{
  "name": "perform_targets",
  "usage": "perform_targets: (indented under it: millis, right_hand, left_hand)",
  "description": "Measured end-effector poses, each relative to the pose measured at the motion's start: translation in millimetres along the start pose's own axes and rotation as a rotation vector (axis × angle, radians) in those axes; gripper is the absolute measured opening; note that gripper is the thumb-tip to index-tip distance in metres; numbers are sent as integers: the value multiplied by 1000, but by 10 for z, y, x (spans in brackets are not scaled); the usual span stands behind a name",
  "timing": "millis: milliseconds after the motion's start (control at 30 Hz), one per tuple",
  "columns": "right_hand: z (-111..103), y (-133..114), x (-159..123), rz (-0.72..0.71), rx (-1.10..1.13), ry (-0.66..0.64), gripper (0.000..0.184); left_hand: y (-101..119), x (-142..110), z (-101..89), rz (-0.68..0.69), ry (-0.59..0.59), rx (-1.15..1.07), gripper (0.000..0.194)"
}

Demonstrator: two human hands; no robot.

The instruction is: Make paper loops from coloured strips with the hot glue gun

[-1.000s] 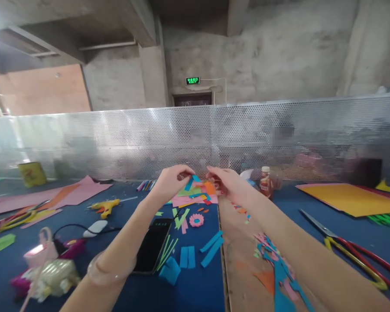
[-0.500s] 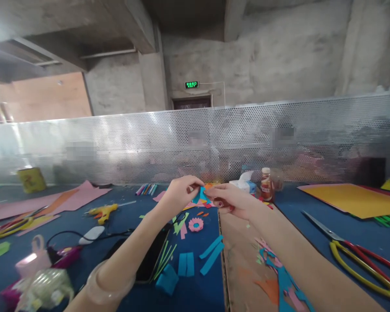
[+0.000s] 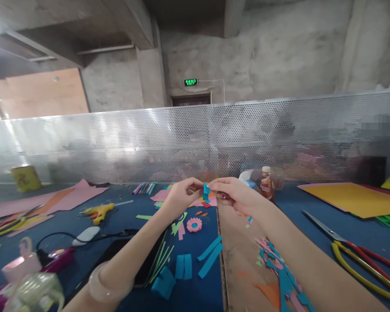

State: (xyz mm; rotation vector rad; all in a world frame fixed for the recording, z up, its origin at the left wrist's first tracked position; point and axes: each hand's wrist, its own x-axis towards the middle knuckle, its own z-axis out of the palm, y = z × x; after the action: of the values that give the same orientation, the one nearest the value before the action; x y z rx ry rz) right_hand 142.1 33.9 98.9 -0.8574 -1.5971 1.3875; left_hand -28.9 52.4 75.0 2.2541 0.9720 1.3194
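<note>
Between my two hands, above the far part of the table, is a small blue paper piece [image 3: 206,191]. My left hand [image 3: 186,193] pinches it from the left side, and my right hand [image 3: 230,193] pinches it from the right. A ring with a dark pink stone shows on the right hand. Just below my hands lies a pink paper flower [image 3: 194,224] with a blue centre. Closer to me are blue paper strips [image 3: 210,258], a folded blue piece [image 3: 163,283] and thin green strips [image 3: 162,261].
Yellow-and-red scissors [image 3: 365,264] and yellow card [image 3: 354,197] lie on the right. A brown bottle [image 3: 266,184] stands at the back. Leftward are a yellow glue gun [image 3: 99,212], a cable and pink sheets [image 3: 81,197]. Paper scraps [image 3: 282,273] cover part of the brown board [image 3: 238,247].
The blue paper between my fingers has changed from a spread, slanted shape to a narrow upright one. My right hand has shifted slightly up. The view has tilted a little.
</note>
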Motion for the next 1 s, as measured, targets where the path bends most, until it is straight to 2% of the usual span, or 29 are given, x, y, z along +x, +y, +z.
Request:
perform_targets:
  millis: [333, 700, 867, 1000]
  right_hand:
    - [34, 44, 74, -43, -38, 74, 8]
    - [53, 212, 211, -106, -70, 191, 23]
    - [43, 312, 248, -67, -63, 197, 20]
    - [26, 387, 266, -24, -23, 168, 19]
  left_hand:
    - [0, 13, -67, -23, 13, 13, 10]
    - [-122, 51, -111, -125, -61, -61, 10]
    - [-158, 57, -142, -193, -77, -119, 16]
    - [-167, 57, -125, -232, -78, -135, 13]
